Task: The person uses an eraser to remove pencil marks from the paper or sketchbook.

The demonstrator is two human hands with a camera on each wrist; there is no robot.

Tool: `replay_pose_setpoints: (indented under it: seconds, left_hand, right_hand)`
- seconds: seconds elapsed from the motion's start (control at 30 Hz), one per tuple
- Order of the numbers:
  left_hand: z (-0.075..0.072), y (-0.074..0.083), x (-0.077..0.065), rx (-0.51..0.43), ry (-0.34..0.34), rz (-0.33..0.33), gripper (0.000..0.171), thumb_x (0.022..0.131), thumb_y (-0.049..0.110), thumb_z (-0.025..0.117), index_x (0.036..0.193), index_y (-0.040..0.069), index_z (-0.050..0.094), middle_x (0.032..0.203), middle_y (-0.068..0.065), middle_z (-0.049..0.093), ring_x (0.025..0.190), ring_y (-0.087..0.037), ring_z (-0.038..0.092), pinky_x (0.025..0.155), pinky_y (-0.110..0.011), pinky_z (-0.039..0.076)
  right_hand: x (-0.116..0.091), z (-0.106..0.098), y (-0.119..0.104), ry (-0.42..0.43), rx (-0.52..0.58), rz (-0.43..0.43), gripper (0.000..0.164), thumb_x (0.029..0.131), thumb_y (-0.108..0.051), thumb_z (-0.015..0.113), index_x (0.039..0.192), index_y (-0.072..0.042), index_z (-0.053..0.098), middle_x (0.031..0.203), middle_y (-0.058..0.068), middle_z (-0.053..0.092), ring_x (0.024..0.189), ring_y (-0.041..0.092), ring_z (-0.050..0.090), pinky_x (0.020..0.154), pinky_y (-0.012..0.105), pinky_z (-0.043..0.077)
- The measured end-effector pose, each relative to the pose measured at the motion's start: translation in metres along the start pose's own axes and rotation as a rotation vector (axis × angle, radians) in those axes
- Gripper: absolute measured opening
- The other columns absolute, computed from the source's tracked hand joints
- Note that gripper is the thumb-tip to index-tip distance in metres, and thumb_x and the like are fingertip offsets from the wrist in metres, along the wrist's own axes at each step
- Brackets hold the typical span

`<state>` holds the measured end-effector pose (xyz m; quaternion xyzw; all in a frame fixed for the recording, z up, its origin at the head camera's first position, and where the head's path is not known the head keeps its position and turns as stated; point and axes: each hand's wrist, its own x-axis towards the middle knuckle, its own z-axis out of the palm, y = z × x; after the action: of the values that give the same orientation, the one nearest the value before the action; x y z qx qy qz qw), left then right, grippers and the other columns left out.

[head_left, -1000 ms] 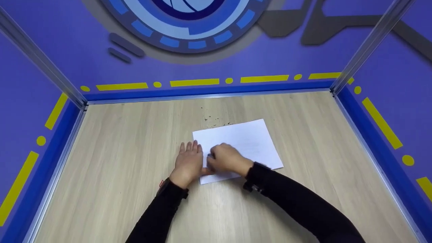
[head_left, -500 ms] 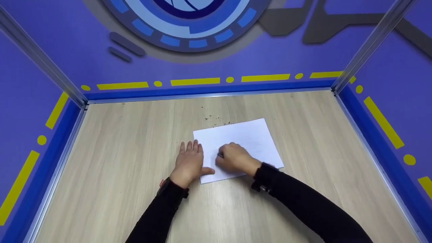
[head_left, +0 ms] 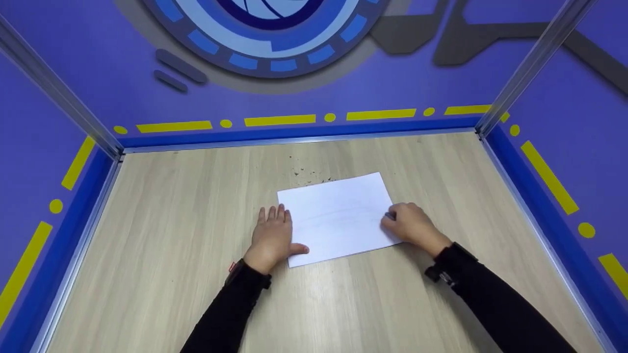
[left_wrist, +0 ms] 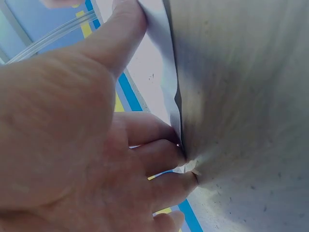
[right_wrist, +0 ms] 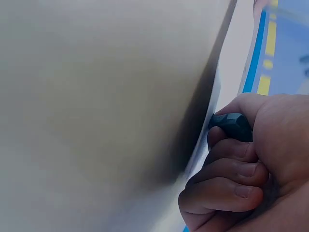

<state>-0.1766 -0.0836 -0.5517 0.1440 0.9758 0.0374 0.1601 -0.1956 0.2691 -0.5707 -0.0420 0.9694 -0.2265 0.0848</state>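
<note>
A white sheet of paper (head_left: 338,225) lies slightly turned on the table, with faint grey smudges across it. My left hand (head_left: 271,240) rests flat over its left edge, fingers straight and thumb spread onto the sheet. At the right edge, my right hand (head_left: 414,227) grips a small dark eraser (right_wrist: 232,125) with curled fingers. One end of the eraser touches the paper in the right wrist view, and most of it is hidden in the fist. The left wrist view shows the left fingers (left_wrist: 166,157) along the paper's edge, which lifts a little from the wood.
Dark crumbs (head_left: 301,172) are scattered on the wooden table (head_left: 196,220) just beyond the paper's far edge. Purple-blue panels (head_left: 274,100) with yellow marks enclose the back and both sides, joined by metal corner posts (head_left: 527,73).
The right hand has swept with the eraser from near the left hand across to the paper's right edge. My left hand keeps its place on the sheet.
</note>
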Motion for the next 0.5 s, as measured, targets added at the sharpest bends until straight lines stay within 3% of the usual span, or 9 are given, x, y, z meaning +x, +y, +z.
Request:
replay_pose_setpoints:
  seconds: [0.13, 0.3, 0.5]
  left_hand:
    - [0.000, -0.001, -0.001, -0.001, -0.002, -0.004, 0.122, 0.087, 0.074, 0.081, 0.167, -0.008, 0.039, 0.178, -0.029, 0.033, 0.169, -0.046, 0.030, 0.141, -0.062, 0.016]
    - [0.000, 0.000, -0.001, -0.011, -0.012, 0.003, 0.122, 0.087, 0.074, 0.080, 0.167, -0.009, 0.038, 0.178, -0.030, 0.032, 0.169, -0.047, 0.030, 0.141, -0.062, 0.016]
    - [-0.001, 0.003, 0.001, 0.008, 0.000, 0.000, 0.122, 0.087, 0.075, 0.080, 0.166, -0.009, 0.039, 0.178, -0.030, 0.033, 0.168, -0.046, 0.031, 0.141, -0.062, 0.017]
  right_hand:
    - [0.000, -0.005, 0.006, -0.014, -0.004, 0.025, 0.032, 0.094, -0.020, 0.061, 0.068, -0.015, 0.042, 0.071, 0.000, 0.039, 0.068, 0.021, 0.042, 0.062, 0.032, 0.032]
    - [-0.002, -0.003, -0.004, -0.031, 0.009, 0.050, 0.034, 0.097, -0.023, 0.063, 0.069, -0.014, 0.045, 0.071, 0.000, 0.040, 0.068, 0.021, 0.044, 0.062, 0.033, 0.033]
    - [-0.003, 0.012, -0.040, -0.025, 0.068, -0.067, 0.039, 0.099, -0.023, 0.065, 0.067, -0.017, 0.044, 0.067, -0.004, 0.041, 0.063, 0.017, 0.043, 0.061, 0.032, 0.035]
